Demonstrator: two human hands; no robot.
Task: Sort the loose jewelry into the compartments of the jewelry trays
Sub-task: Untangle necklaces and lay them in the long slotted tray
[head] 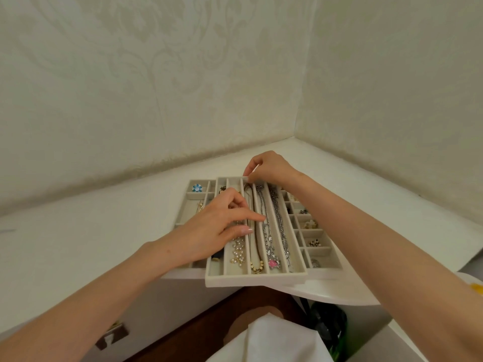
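Centre frame, the left hand (219, 227) rests on the tray (256, 280), forefinger straight; I cannot tell if it grips anything. The right hand (268, 168) pinches the necklace (257, 265) at the tray's upper edge.

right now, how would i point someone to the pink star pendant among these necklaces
Find the beige tray of long slots stacked topmost at the near edge of the white table. At the near end of its slots, between the gold-beaded brown cord necklace and the plain silver chain, lies a sparkly silver necklace. Only it carries a pink star pendant.
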